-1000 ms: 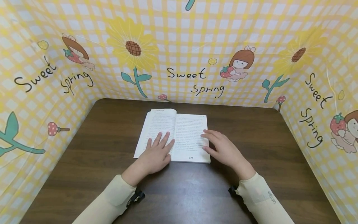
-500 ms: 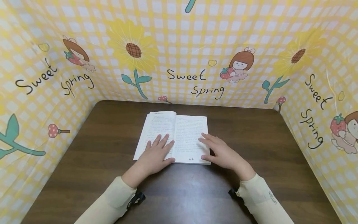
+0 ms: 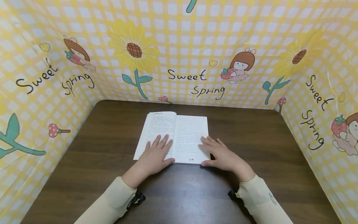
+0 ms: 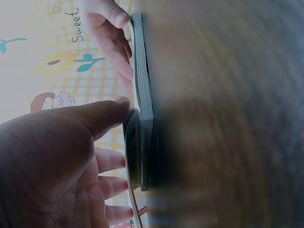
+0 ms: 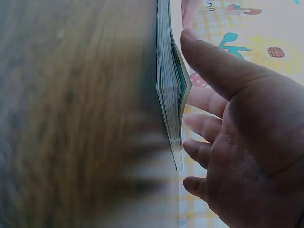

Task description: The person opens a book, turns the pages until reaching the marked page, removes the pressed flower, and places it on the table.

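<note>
An open book (image 3: 190, 127) with printed pages lies on the brown table. My left hand (image 3: 155, 157) rests flat on the left page, fingers spread and thumb pointing to the fold. In the left wrist view its thumb reaches the book's fold (image 4: 134, 111), and the left-hand leaf stands off the table. My right hand (image 3: 223, 155) is at the lower right of the book, with fingertips over the page's outer edge and thumb by the bottom corner. From the right wrist, the top leaves (image 5: 186, 85) bulge slightly away from the page block (image 5: 166, 71), close to the thumb (image 5: 213, 61).
The wooden table (image 3: 84, 155) stretches around the book. A yellow checked cloth (image 3: 190, 37) with sunflowers, cartoon girls and "Sweet Spring" lettering walls it in at the back and both sides. Cream sleeves (image 3: 103, 202) cover both forearms, and a black strap (image 3: 136, 199) sits at the left wrist.
My right hand has shifted slightly down along the page's edge, its thumb moving to the bottom corner. My left thumb has spread out toward the fold; the left hand otherwise stays put.
</note>
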The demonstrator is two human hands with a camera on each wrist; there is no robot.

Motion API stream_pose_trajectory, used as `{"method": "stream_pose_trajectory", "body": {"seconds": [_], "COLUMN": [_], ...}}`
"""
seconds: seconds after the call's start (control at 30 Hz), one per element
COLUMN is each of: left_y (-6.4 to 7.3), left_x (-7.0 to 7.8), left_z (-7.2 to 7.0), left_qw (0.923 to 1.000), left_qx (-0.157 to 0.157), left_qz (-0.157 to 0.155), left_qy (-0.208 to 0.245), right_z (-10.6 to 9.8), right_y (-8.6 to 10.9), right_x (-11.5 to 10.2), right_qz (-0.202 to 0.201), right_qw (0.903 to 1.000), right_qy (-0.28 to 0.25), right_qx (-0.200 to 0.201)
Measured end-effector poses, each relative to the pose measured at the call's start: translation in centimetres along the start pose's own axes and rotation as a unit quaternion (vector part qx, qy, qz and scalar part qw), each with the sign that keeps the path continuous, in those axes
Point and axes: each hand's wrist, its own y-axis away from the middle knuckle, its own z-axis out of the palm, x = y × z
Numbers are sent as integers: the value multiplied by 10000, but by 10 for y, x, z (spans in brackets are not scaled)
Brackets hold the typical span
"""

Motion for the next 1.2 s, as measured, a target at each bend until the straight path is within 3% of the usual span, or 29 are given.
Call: {"method": "stream_pose_trajectory", "body": {"seconds": [0.43,0.67,1.03,1.2], "left_y": [2,1,0,-1], "left_x": [2,3,2,1], "left_z": [-1,-1,-1,0], "left_qw": [10000,10000,10000,9999], "left_qx": [-5,-3,28,82], "left_qz": [-10,-6,-27,-45], "left_qy": [-25,-45,-41,50], "right_z": [2,-3,-14,-15], "right_y": [1,2,4,6], "right_x": [0,-4,-16,-14], "right_qz": [49,-28,-806,-949], "right_qw": [10000,9993,9877,9820], "right_qy": [43,370,1333,1631], "right_qx": [-42,-110,119,109]}}
